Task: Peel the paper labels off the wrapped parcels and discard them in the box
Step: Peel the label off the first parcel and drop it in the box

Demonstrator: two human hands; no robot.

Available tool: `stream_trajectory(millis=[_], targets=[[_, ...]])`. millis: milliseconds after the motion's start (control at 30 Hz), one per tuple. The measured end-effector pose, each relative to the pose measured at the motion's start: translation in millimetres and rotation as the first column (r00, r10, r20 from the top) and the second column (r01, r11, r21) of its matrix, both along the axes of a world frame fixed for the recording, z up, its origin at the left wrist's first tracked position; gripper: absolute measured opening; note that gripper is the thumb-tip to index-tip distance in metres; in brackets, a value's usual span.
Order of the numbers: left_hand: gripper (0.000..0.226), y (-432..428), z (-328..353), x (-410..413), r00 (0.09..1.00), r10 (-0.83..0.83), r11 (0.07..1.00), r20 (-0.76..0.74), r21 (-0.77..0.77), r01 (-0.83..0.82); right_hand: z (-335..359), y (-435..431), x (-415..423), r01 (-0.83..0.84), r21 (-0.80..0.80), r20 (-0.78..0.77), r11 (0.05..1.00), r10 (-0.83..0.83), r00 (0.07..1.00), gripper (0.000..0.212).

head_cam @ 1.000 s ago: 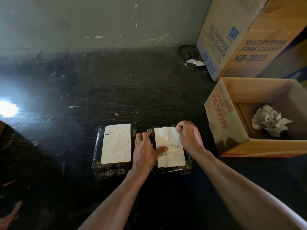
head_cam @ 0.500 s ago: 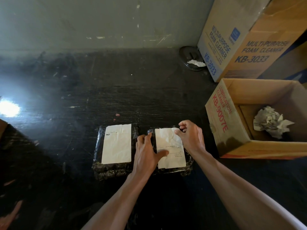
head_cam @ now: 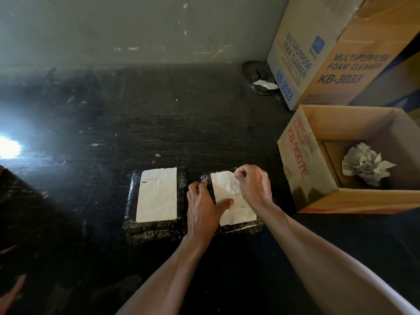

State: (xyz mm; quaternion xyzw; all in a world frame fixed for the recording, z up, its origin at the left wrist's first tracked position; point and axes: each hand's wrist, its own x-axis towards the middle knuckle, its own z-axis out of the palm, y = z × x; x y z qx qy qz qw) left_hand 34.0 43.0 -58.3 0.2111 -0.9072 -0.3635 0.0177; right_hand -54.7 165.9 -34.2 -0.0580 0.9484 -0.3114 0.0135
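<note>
Two black plastic-wrapped parcels lie side by side on the dark floor. The left parcel carries a flat white label. The right parcel has a creased white label. My left hand lies flat on the right parcel's left side, thumb pressing on the label. My right hand pinches the label's far right corner, which is lifted off the wrap. To the right stands an open cardboard box with a crumpled paper wad inside.
A tall foam-cleaner carton stands behind the open box, against the grey wall. A dark round lid with a paper scrap lies beside it. Bright glare marks the floor at far left.
My right hand let go of the label's far corner, shifted right, then came back and pinched the corner again. My left hand has stayed pressed on the parcel.
</note>
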Motion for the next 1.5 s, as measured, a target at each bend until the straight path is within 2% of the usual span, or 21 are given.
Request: stream_trajectory(millis=[200,533,800,1033,1233,1333,1500], targets=[[0.106,-1,1,1,1.0,0.008,0.998,0.022,0.059,-0.01,10,6,15,-0.047,-0.031,-0.011,0.998,0.047,0.999,0.009],[0.106,-5,5,0,0.999,0.018,0.996,0.04,0.092,-0.022,35,21,29,-0.133,-0.142,-0.048,0.981,0.127,0.991,0.007],[0.093,-21,6,12,0.984,-0.175,0.976,-0.025,0.126,0.176,44,29,24,-0.121,-0.182,0.017,0.976,0.126,0.992,0.006],[0.086,-34,9,7,0.951,-0.307,0.944,0.042,0.136,0.299,46,36,19,-0.093,-0.187,0.075,0.978,0.109,0.991,0.006],[0.088,-39,10,3,0.938,-0.339,0.937,0.07,0.111,0.33,52,37,27,-0.14,-0.227,0.05,0.964,0.156,0.987,0.006],[0.087,-43,14,1,0.907,-0.406,0.913,0.109,0.105,0.395,51,39,32,-0.126,-0.255,0.054,0.959,0.144,0.988,0.007],[0.084,-55,24,-8,0.834,-0.539,0.839,0.118,-0.002,0.543,53,44,34,-0.117,-0.245,0.069,0.963,0.137,0.988,0.006]])
